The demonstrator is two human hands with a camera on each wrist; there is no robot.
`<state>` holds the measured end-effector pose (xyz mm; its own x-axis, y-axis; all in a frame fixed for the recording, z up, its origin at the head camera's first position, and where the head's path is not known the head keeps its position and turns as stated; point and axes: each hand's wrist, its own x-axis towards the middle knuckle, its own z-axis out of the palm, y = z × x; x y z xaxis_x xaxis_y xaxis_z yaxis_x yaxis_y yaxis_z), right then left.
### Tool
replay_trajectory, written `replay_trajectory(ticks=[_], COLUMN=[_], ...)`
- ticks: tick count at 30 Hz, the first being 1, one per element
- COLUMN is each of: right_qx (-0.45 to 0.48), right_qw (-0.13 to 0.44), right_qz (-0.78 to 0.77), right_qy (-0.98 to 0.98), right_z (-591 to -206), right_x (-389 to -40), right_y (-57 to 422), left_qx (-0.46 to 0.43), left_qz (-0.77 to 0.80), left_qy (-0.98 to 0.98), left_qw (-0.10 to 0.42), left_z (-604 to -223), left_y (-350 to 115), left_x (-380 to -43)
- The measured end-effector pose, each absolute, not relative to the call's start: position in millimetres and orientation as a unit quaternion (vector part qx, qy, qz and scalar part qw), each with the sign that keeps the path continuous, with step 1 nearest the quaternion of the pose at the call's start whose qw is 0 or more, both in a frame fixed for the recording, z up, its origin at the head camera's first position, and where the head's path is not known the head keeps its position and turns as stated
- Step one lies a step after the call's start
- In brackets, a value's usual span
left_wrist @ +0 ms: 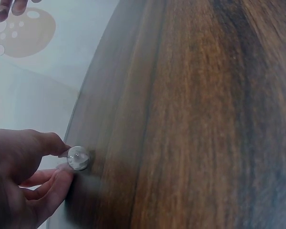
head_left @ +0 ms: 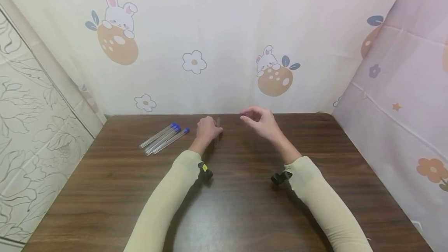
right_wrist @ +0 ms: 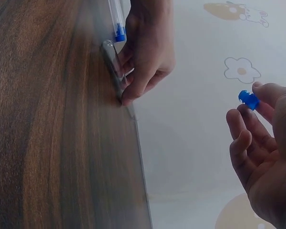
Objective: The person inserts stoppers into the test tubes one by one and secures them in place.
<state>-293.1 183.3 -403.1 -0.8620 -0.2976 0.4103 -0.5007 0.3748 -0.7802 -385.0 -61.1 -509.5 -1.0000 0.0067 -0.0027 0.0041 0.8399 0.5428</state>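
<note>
My left hand (head_left: 207, 128) pinches a clear test tube (head_left: 217, 135) between thumb and fingers, low at the table's far side. In the left wrist view, one round end of the test tube (left_wrist: 78, 158) faces the camera. Whether the tube touches the table I cannot tell. My right hand (head_left: 260, 121) is raised to the right of it, apart from the tube. Its thumb and a finger pinch a small blue stopper (right_wrist: 248, 99), with the other fingers loosely bent. To the left of my left hand lie several clear test tubes (head_left: 162, 141) with blue stoppers.
The brown wooden table (head_left: 224, 205) ends at a printed curtain (head_left: 224, 84) just behind both hands. More cloth (head_left: 402, 108) hangs along the right, and a patterned panel (head_left: 31, 127) stands on the left. Each wrist carries a small black camera (head_left: 280, 177).
</note>
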Motion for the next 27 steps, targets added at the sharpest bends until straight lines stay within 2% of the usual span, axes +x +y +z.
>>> replay_trajectory(ticks=[14,24,27], right_qx=[0.237,0.231,0.233], right_qw=[0.099,0.107,0.111], right_qz=[0.496,0.490,0.488], right_qy=[-0.829,-0.834,-0.834], right_z=[-404,-400,-398], right_x=[-293,-292,-292], right_y=[187,188,188], left_qx=[0.024,0.019,0.025], left_qz=[0.287,0.303,0.311], left_qy=[0.958,0.953,0.950], left_qw=[0.011,-0.015,-0.029], left_z=[-509,-508,-488], left_y=[-63,-69,-69], left_x=[-387,-391,-374])
